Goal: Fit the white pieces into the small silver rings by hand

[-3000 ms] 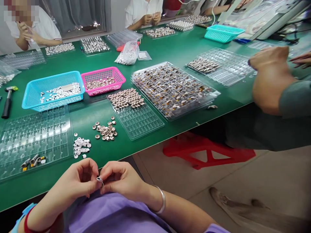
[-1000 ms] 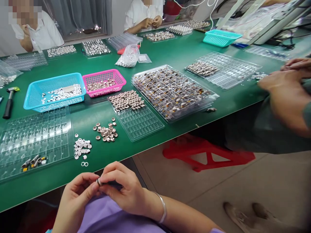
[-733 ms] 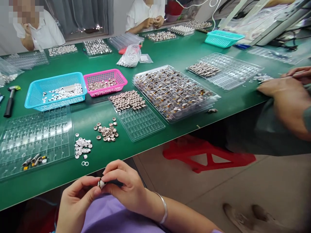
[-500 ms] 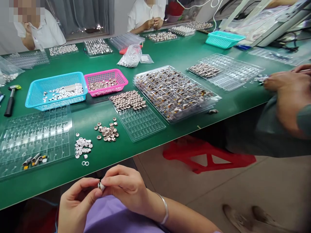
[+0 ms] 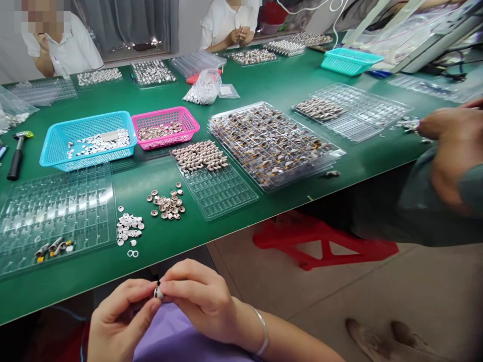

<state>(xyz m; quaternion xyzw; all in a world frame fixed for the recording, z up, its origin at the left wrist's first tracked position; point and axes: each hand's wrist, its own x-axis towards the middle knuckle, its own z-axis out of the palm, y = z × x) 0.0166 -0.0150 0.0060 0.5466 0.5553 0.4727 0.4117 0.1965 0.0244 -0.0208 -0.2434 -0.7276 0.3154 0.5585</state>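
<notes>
Your two hands meet on one small silvery round part (image 5: 158, 292), held over your lap just off the near edge of the green counter (image 5: 264, 83).

Your left hand (image 5: 121, 322) is closed down narrow, thumb and forefinger pinching the part from the left. Your right hand (image 5: 199, 301) pinches it from the right, fingertips against the left hand's, with a silver metal bangle (image 5: 263, 336) on that wrist. What the part is in detail I cannot tell; it is too small. On the counter nearest your hands lie a loose heap of small white rings (image 5: 128, 229) and, just beside it, a scatter of copper-coloured round caps (image 5: 168, 205). A clear plastic compartment tray (image 5: 56, 206) sits to their left. Behind them stand a blue plastic mesh basket (image 5: 49, 146) and a pink plastic mesh basket (image 5: 188, 120). A co-worker's hand (image 5: 449, 125) rests at the counter's far right edge, well apart from yours.
</notes>
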